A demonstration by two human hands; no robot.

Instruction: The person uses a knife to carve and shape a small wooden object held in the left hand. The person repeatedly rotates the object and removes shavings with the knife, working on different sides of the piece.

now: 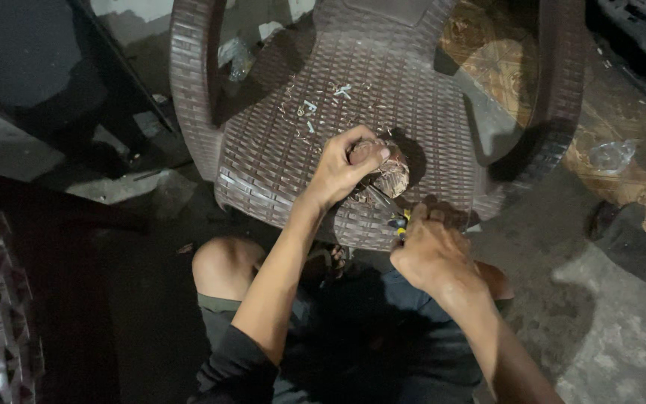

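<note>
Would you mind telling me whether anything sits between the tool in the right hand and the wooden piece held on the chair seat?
Nothing visible does. The left hand grips the wooden piece from above on the chair seat, and the right hand's tool comes from below, its tip hidden in shadow.

A brown woven-pattern plastic chair [285, 142] holds a brown carved wooden piece [390, 173]; the tool's handle [399, 221] is yellow and black.

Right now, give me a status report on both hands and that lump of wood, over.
Left hand clamps wooden piece on brown woven chair seat. Right hand grips yellow-handled tool, tip at the wood. Shavings on seat.
</note>
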